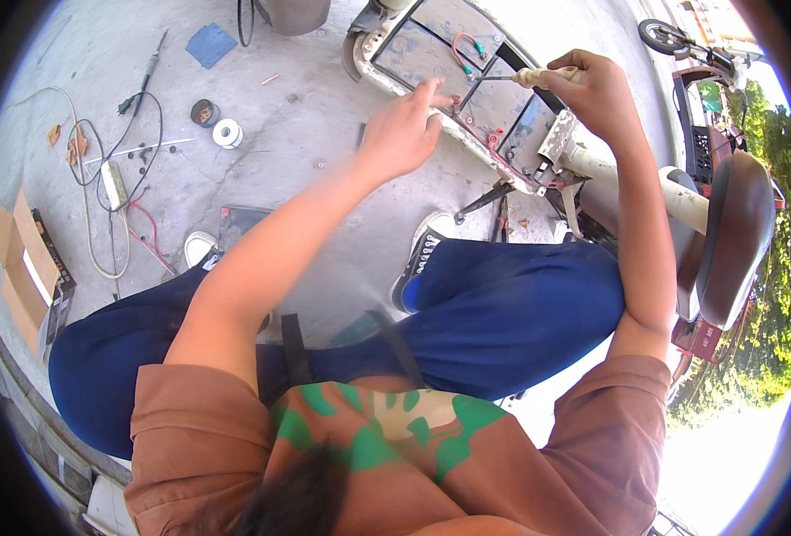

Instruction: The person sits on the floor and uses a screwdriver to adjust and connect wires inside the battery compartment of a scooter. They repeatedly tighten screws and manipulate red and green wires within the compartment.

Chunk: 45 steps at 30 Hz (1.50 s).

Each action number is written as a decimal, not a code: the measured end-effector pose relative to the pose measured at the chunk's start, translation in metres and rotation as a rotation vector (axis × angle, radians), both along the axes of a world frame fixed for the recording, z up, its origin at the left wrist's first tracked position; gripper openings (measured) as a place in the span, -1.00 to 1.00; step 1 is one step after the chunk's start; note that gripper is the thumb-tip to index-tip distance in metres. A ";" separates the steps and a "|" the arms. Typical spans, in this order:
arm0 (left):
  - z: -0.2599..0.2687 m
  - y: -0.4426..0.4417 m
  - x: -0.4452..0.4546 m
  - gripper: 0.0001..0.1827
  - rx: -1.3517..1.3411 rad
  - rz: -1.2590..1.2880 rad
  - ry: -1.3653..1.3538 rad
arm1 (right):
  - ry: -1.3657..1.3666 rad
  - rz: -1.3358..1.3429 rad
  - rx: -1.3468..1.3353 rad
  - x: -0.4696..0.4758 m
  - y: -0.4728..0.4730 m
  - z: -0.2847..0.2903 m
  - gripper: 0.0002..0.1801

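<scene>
My right hand [599, 94] grips the pale handle of a screwdriver [536, 78]. Its shaft points left, and the tip is at or very near a battery terminal under a green-sleeved end of a short red cable [459, 38]. Several dark batteries [409, 57] sit side by side in the floor well of a scooter frame [465, 136] with chipped cream paint. Over the near edge of that frame hovers my left hand [402, 130], fingers apart, beside a red lead end [456, 104]; whether it touches is unclear. More red lead ends [495, 139] lie on the nearer batteries.
On the concrete at left lie a soldering iron [152, 65], a solder spool [227, 134], a small tin [204, 112], a blue sheet [211, 45], a power strip [114, 185] and an opened cardboard box [27, 281]. A brown scooter seat [737, 234] stands at right.
</scene>
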<state>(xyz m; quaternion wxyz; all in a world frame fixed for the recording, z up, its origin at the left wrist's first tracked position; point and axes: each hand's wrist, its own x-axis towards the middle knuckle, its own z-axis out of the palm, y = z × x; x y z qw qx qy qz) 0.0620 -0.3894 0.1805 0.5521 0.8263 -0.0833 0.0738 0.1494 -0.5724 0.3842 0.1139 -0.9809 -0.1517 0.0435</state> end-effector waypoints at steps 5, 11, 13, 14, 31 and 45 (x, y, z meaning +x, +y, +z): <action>0.002 -0.018 0.049 -0.39 0.152 -0.004 -0.235 | -0.011 0.011 0.030 0.001 -0.001 -0.007 -0.60; -0.022 -0.032 0.093 -0.31 0.403 -0.067 -0.273 | -0.021 0.021 -0.023 0.004 -0.006 -0.010 -0.64; -0.030 -0.028 0.098 -0.30 0.428 -0.074 -0.323 | -0.011 0.013 -0.031 0.001 -0.003 -0.008 -0.65; -0.034 -0.029 0.099 -0.30 0.418 -0.060 -0.324 | -0.007 0.010 -0.035 0.000 -0.002 -0.007 -0.65; -0.048 -0.021 0.116 -0.40 0.285 -0.051 -0.343 | 0.135 0.045 -0.186 0.009 0.022 0.001 -0.58; -0.038 -0.021 0.135 -0.71 0.202 -0.111 -0.304 | 0.488 0.211 -0.777 0.061 0.055 0.007 -0.71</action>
